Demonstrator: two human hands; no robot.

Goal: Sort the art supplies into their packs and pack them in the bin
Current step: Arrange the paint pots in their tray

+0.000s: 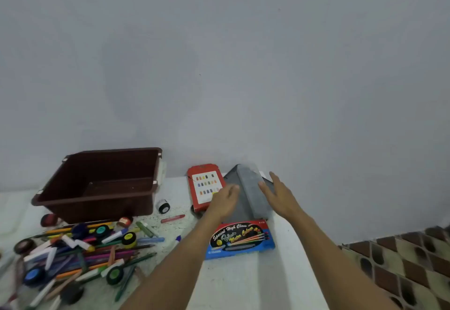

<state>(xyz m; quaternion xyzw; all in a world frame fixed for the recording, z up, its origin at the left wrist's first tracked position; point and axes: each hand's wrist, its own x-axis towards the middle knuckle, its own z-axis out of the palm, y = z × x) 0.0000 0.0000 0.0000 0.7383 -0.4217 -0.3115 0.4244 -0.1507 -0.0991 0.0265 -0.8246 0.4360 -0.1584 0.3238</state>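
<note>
Fingers (233,188) of the left hand (225,201) lie straight and released at the near-left side of the dark grey plastic folding case (252,197). Blur stops me telling whether they touch it.

At far left, the loose heap of coloured pencils, markers and round paint pots (80,251) sprawls on the white desk (243,283). I judge that a stray forearm could roll pencils off the front edge. The empty brown plastic bin (102,183) stands behind the heap, so anything dropped short lands back in the clutter.

The red cardboard pack with colour swatches (205,185) sits just beside the case, and the left wrist could knock it over. The case's pale flap is raised, and if it is lifted by that flap alone it may swing or slip.

The right hand (280,196) is spread and released on the case's right side. The blue cardboard water-colour pencil box (241,239) lies against the case's near end, close to the desk's right edge. Dragging the case towards me could shove that box over the edge.
</note>
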